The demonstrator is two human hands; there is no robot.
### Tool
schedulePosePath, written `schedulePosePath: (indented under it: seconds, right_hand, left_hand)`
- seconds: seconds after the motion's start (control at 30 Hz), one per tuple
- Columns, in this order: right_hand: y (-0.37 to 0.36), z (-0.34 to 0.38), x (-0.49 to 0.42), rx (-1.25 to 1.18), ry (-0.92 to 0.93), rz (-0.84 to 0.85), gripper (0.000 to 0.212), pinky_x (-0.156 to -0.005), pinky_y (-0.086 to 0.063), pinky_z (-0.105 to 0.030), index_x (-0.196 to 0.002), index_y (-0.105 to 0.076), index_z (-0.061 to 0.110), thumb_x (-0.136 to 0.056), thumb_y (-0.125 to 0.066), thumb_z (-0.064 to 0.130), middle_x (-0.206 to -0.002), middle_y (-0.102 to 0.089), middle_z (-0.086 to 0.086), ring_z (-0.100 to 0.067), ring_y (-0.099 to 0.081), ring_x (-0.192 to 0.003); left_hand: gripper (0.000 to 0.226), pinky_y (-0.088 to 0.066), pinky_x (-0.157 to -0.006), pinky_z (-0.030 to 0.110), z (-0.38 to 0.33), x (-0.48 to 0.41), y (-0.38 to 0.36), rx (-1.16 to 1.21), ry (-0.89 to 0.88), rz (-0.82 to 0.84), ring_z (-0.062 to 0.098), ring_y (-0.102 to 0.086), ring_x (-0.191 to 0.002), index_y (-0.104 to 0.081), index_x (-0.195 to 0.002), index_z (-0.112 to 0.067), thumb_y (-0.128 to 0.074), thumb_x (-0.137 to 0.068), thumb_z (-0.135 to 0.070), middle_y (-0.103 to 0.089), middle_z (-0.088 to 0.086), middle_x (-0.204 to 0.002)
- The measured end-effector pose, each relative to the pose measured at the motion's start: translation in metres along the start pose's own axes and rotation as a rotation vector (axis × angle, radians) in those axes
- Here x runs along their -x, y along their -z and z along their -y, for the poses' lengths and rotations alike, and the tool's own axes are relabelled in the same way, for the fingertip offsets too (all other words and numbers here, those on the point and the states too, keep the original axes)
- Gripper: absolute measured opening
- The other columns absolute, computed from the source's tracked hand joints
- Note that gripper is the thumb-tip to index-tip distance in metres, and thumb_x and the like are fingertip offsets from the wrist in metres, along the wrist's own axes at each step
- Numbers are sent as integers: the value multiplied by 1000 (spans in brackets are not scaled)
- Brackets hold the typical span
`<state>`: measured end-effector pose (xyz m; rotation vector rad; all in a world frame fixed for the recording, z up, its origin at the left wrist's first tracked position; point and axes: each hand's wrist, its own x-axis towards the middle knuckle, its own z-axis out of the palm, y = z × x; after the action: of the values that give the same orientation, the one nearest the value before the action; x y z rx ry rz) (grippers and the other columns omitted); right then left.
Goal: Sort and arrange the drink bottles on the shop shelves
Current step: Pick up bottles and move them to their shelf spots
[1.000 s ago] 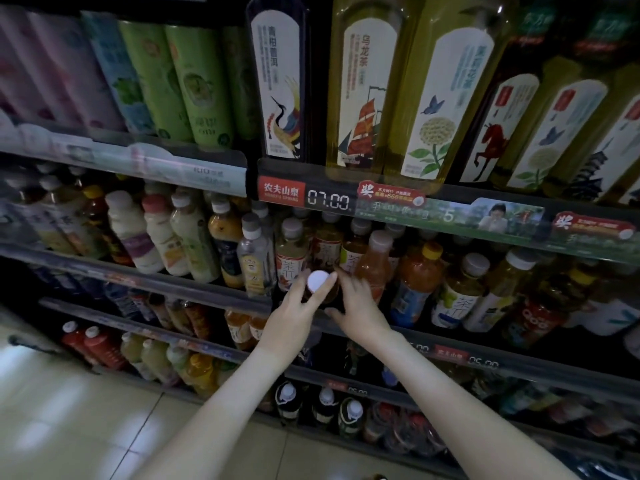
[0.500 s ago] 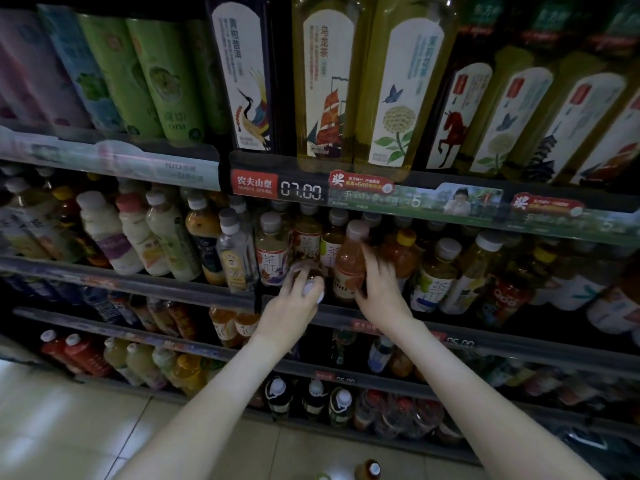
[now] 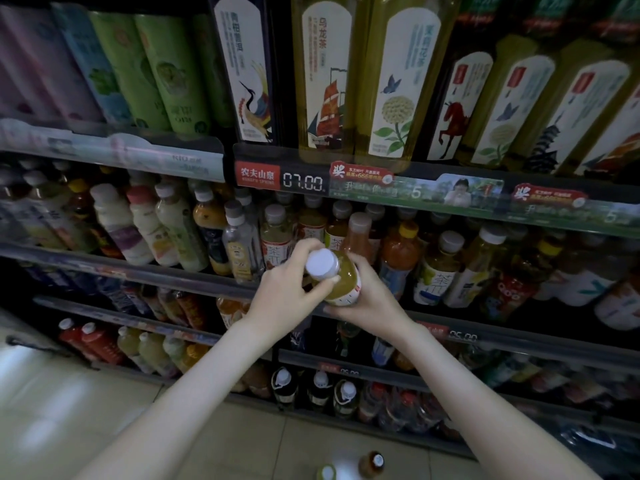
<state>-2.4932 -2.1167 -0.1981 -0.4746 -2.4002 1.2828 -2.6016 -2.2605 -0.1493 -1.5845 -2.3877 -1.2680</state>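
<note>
A yellow-green tea bottle (image 3: 341, 277) with a white cap is tilted toward me in front of the middle shelf (image 3: 180, 274). My left hand (image 3: 285, 289) grips its neck just under the cap. My right hand (image 3: 367, 296) cups the body and label from below and the right. Behind them stand rows of small tea bottles (image 3: 275, 239) and an orange-capped juice bottle (image 3: 398, 258).
Tall tea bottles (image 3: 322, 81) fill the top shelf above a price strip (image 3: 303, 181) reading 07.00. Milky drink bottles (image 3: 117, 225) stand at the left. Lower shelves hold more bottles (image 3: 284, 386). Two bottles (image 3: 370, 464) stand on the tiled floor near my feet.
Both hands were reaching in among the middle-shelf bottles; now they have drawn the white-capped tea bottle out toward me, tilted, with the right hand moved onto its body.
</note>
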Motion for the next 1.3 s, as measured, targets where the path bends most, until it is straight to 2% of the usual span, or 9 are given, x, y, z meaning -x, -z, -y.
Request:
schedulePosePath:
  seconds: [0.1, 0.23, 0.37, 0.57, 0.73, 0.87, 0.97, 1.2, 1.3]
  right_hand:
    - [8, -8, 18, -5, -40, -103, 74, -89, -47, -21, -117, -36, 48, -68, -85, 22, -119, -53, 18, 1, -55, -109]
    - [27, -33, 45, -139, -215, -211, 79, -83, -51, -19, -130, -37, 34, -70, -85, 17, -117, -59, 16, 4, -59, -105]
    - [56, -50, 68, -130, -335, -361, 75, -78, -45, -14, -126, -41, 31, -68, -86, 17, -108, -61, 19, 9, -59, -97]
    - [90, -63, 101, -166, -392, -538, 69, -77, -46, -11, -120, -46, 26, -66, -88, 12, -108, -64, 14, 4, -61, -99]
    - [98, -72, 121, -217, -363, -638, 77, -74, -48, -6, -128, -42, 28, -68, -85, 5, -113, -60, 15, 12, -60, -96]
    - [98, -78, 121, -157, -370, -649, 76, -88, -47, -19, -124, -44, 32, -65, -88, 14, -121, -51, 6, -6, -55, -111]
    - [96, -82, 114, -32, -339, -595, 73, -101, -37, -35, -121, -44, 30, -64, -87, 15, -119, -41, 6, -15, -38, -121]
    - [78, -82, 85, 19, -346, -555, 68, -105, -40, -41, -116, -44, 28, -64, -87, 19, -119, -34, 3, -20, -41, -122]
    - [68, -79, 67, 49, -332, -537, 68, -102, -40, -36, -119, -46, 21, -64, -86, 18, -119, -34, 2, -19, -41, -122]
  left_hand:
    - [42, -48, -78, 11, -8, -9, -9, 142, 25, 184, 2, -60, -95, -36, -116, -41, -67, -87, -35, -58, -19, -106]
    - [48, -44, -98, 23, -9, -23, -46, 267, 50, 372, 5, -51, -122, -40, -129, -35, -60, -87, -48, -54, -14, -129]
    - [56, -33, -103, 24, -17, -41, -96, 114, 26, 279, 19, -41, -134, -30, -148, -24, -52, -98, -33, -41, 2, -147]
    - [90, -41, -97, 37, -44, -83, -154, 117, 139, 246, 37, -44, -127, 0, -154, -21, -63, -90, -26, -29, 19, -151]
    - [76, -31, -101, 44, -46, -89, -167, -38, 173, 98, 44, -37, -122, -38, -134, 5, -75, -78, -33, -40, 28, -128]
    - [71, -47, -87, 39, -32, -66, -158, 80, 210, 89, 36, -51, -113, -40, -133, -12, -71, -79, -47, -50, 17, -123]
    - [78, -46, -95, 36, -20, -50, -147, 229, 292, 63, 28, -52, -117, -31, -139, -19, -70, -79, -51, -52, 8, -128]
    - [59, -41, -73, 14, -12, -22, -104, 455, 388, -84, 3, -57, -85, -37, -125, -28, -75, -80, -35, -56, -16, -98]
    - [58, -39, -74, 10, -3, -20, -84, 503, 378, -106, -9, -51, -88, -38, -122, -31, -76, -79, -32, -52, -21, -103]
